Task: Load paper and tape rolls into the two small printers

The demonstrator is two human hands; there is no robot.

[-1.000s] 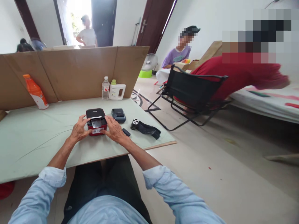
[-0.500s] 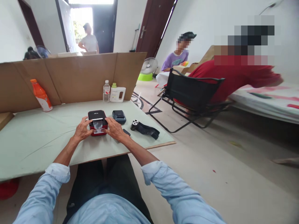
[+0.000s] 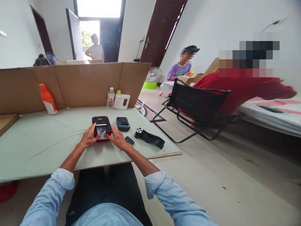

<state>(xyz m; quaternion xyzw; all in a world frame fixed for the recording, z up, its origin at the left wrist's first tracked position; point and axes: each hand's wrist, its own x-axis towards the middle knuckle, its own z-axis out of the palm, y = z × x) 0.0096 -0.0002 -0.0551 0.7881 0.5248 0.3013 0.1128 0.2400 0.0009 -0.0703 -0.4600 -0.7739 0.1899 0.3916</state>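
A small black and red box-shaped device (image 3: 100, 121), which looks like a label printer, sits on the table in front of me. A shiny, clear-looking strip (image 3: 101, 129) hangs over its front from a slot. My left hand (image 3: 88, 136) grips its left side, thumb at the front. On the opposite side my right hand (image 3: 117, 138) holds it the same way. Just right of my right hand lies a small black piece (image 3: 129, 140). Behind that stands a dark blue-grey compact device (image 3: 123, 124). Farther right is a black ribbon (image 3: 150, 138) with two white-cored rolls at one end.
A cardboard screen (image 3: 89, 84) borders the far side of the pale green table (image 3: 58, 150). Before it stand an orange bottle (image 3: 48, 99), a water bottle (image 3: 110, 99) and a white jug (image 3: 122, 102). A person in red sits on a black folding chair (image 3: 195, 100) at right.
My view has tipped upward, so the table sits lower in the picture. Both hands stay on the printer, the left fingers slightly lower along its side. The person in red reaches farther right.
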